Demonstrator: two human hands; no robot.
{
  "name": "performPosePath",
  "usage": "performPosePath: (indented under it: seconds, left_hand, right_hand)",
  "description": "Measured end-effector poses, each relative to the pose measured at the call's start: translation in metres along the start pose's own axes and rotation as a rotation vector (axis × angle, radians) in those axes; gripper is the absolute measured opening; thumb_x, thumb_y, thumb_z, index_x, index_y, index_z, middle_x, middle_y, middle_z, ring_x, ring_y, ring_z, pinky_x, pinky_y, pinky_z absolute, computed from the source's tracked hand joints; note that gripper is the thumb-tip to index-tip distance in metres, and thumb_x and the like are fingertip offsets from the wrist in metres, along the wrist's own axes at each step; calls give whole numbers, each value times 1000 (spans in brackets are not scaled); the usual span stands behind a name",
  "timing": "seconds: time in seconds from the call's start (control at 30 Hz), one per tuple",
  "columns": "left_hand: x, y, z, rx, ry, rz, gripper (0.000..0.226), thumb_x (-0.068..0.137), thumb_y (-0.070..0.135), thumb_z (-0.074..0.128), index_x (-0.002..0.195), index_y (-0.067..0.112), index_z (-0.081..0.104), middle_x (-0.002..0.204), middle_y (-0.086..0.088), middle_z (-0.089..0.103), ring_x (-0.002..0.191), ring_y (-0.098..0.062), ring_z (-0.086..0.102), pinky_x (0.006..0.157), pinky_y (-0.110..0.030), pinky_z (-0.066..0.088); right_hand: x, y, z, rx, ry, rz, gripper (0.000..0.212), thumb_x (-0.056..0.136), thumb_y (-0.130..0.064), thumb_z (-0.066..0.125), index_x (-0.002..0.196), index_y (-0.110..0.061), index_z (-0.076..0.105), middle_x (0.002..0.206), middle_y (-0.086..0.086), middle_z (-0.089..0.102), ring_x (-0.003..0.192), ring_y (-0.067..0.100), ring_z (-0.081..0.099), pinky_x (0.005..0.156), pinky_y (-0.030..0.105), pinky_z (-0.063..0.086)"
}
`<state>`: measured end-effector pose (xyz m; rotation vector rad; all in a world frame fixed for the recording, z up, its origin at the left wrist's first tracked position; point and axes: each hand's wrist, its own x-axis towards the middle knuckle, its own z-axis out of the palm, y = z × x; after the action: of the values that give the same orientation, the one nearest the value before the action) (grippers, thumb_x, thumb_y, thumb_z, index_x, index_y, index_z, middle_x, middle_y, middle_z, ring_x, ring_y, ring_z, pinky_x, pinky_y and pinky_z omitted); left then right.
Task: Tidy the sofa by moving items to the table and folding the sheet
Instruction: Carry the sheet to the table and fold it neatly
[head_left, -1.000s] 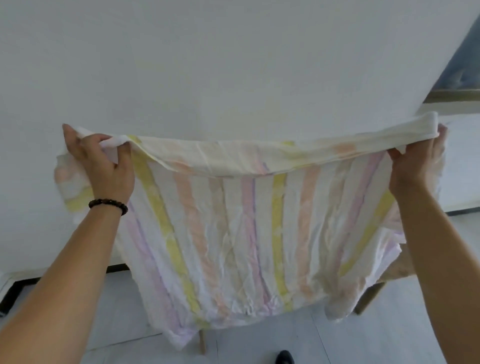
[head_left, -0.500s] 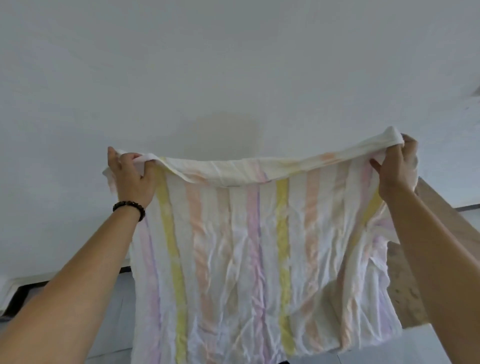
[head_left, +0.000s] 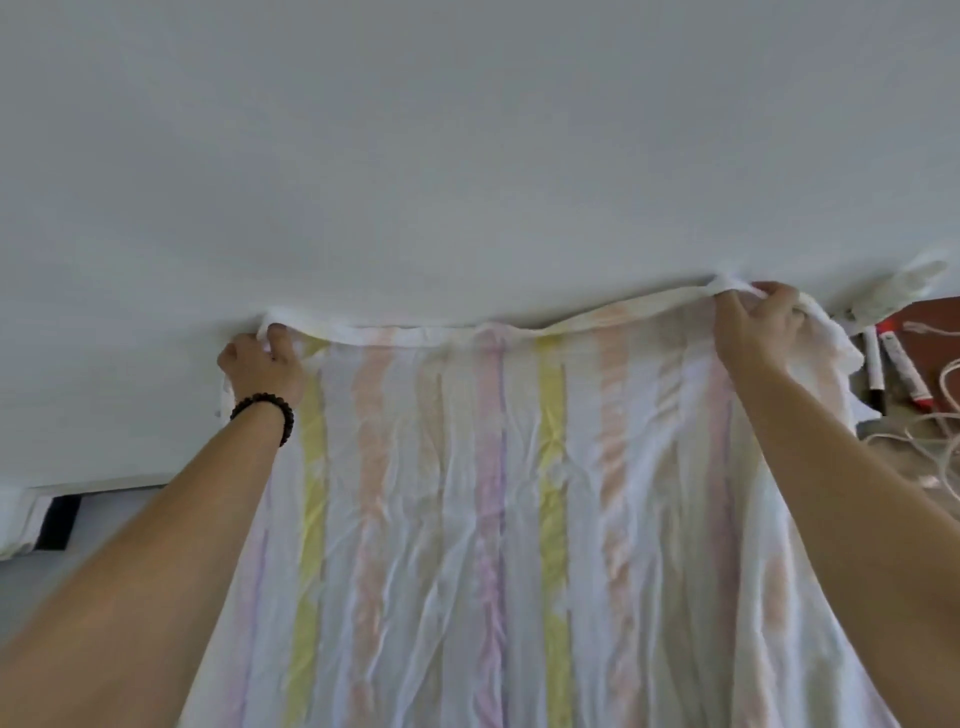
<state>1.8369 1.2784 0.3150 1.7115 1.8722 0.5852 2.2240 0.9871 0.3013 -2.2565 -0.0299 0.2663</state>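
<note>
Both gripping its top corners, your left hand and right hand have swung the sheet beside the worktop, ready for folding.

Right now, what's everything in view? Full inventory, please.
pastel-striped white fabric sheet: one, white with yellow, pink, purple and peach stripes, hanging centre, held by its top edge.
plain wall: one, white, behind the sheet.
reddish-brown flat surface: one, far right.
white-barrelled marker pens: two visible, one dark-ended, one red-ended, on that surface.
thin looped cord: one, white, far right.
crumpled white item: one, upper right, cannot tell what.
black bead bracelet: one, on the left wrist.
left grip: bare hand, pinches the top-left corner.
right grip: bare hand, pinches the top-right corner.
</note>
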Motion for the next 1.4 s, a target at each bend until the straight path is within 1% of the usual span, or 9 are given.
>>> performPosePath:
  seconds: [0.1, 0.2, 0.3, 0.4, 0.53, 0.7, 0.8, 1.0, 1.4]
  left_hand:
    - [5, -21, 30, 0, 145, 58, 53, 102, 42, 34, 118, -7, 47, 137, -26, 35, 110, -34, 49, 87, -30, 36]
    - [5, -50, 49, 124, 114, 38, 56, 95, 43, 47, 119, -7, 48, 144, -23, 32, 124, -36, 42, 101, -39, 37]
    - [3, -71, 53, 231, -15, -77, 67, 87, 41, 63, 135, 1, 36, 157, -16, 12, 119, -40, 49, 96, -43, 44]
    - [-10, -77, 49, 156, 38, -56, 73, 88, 39, 64, 143, 7, 29, 160, -14, 4, 121, -39, 49, 92, -44, 46]
    - [-76, -94, 52, 230, 99, 196, 78, 89, 50, 56, 148, 6, 29, 157, -27, 14, 143, -43, 22, 111, -59, 25]
    - [-136, -156, 51, 631, -263, 361, 87, 85, 81, 25, 156, 34, 5, 164, -14, -7, 150, -35, -11, 115, -62, -11]
    - [-145, -196, 39, 749, -298, 267, 89, 80, 88, 9, 153, 42, -10, 164, -11, -13, 149, -38, -13, 115, -65, -7]
    - [-151, -209, 34, 767, -272, 295, 89, 80, 89, 11, 153, 42, -10, 165, -8, -9, 149, -38, -9, 116, -64, -5]
    - [-184, -225, 20, 746, -339, 227, 94, 76, 93, 4, 151, 41, -17, 163, -9, -18, 147, -40, -17, 111, -70, -8]
  right_hand:
    - [24, 25, 38, 31, -43, 85, 52, 86, -33, 50, 132, -11, 43, 139, 20, 43, 129, 33, 42, 101, 30, 29]
    - [28, 51, 62, -27, -104, 71, 57, 84, -18, 54, 136, -5, 35, 141, 22, 39, 132, 37, 39, 105, 30, 30]
    - [13, 63, 70, -166, -136, -24, 80, 86, -19, 57, 152, -3, 14, 150, 26, 32, 138, 38, 35, 112, 36, 26]
    - [-26, 68, 68, -267, -182, -137, 99, 89, -25, 63, 159, -10, -4, 157, 28, 21, 144, 42, 26, 118, 46, 21]
    - [-122, 81, 79, -389, -231, -290, 81, 97, -47, 54, 159, -15, 14, 162, 27, 10, 149, 46, 10, 119, 56, 11]
    - [-193, 108, 111, -721, -455, -585, 80, 93, -76, 23, 159, -35, 6, 167, 14, -5, 153, 38, -9, 122, 57, -4]
    - [-196, 124, 117, -790, -370, -600, 86, 90, -82, 25, 160, -35, 7, 168, 12, 0, 153, 39, -3, 122, 59, -1]
    - [-198, 132, 125, -768, -278, -608, 87, 87, -85, 23, 159, -37, 11, 167, 12, 6, 153, 37, 2, 121, 62, 5]
    - [-234, 152, 96, -813, -400, -595, 92, 87, -85, 12, 160, -31, -4, 167, 13, -12, 152, 37, -14, 119, 61, -8]
